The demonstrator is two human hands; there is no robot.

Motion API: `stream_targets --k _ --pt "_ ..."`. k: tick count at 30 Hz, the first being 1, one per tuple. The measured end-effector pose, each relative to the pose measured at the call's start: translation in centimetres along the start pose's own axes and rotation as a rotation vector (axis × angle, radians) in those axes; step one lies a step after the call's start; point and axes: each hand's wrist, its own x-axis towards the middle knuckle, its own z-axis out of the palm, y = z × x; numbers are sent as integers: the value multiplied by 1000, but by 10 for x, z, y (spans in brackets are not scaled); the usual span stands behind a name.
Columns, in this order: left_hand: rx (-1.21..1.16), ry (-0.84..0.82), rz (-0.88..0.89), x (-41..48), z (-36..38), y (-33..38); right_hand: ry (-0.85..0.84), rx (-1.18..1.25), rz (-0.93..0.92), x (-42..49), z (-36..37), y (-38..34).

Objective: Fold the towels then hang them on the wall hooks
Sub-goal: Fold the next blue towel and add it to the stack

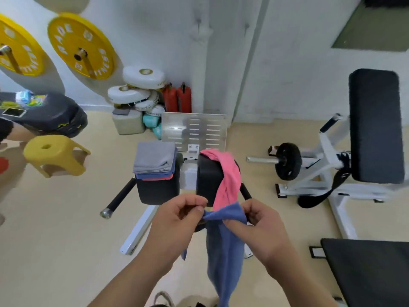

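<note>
A blue towel (223, 251) hangs down between my hands in front of me. My left hand (177, 218) pinches its top edge on the left, and my right hand (254, 227) grips the top edge on the right. A pink towel (228, 176) lies draped and unfolded over the right black pad (208, 176) of the machine. On the left black pad (157, 189) sits a stack of folded towels (155, 160), grey on top, then blue and pink. Two wall hooks (199, 23) (246, 26) stick out of the white wall above.
A yellow stool (55, 154) stands at the left, beside another person's arm (15, 131). Yellow weight plates (81, 45) hang on the wall; white plates (137, 89) and red extinguishers (177, 98) sit in the corner. A white weight machine (327, 165) and a black bench (371, 267) stand at the right.
</note>
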Motion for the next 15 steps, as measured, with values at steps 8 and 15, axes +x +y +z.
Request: stream_targets --k 8,15 --pt "428 -202 386 -44 6 45 -18 -105 -155 -25 -21 -64" --pt "297 -162 434 -7 -13 71 -24 -19 -224 15 -7 -83"
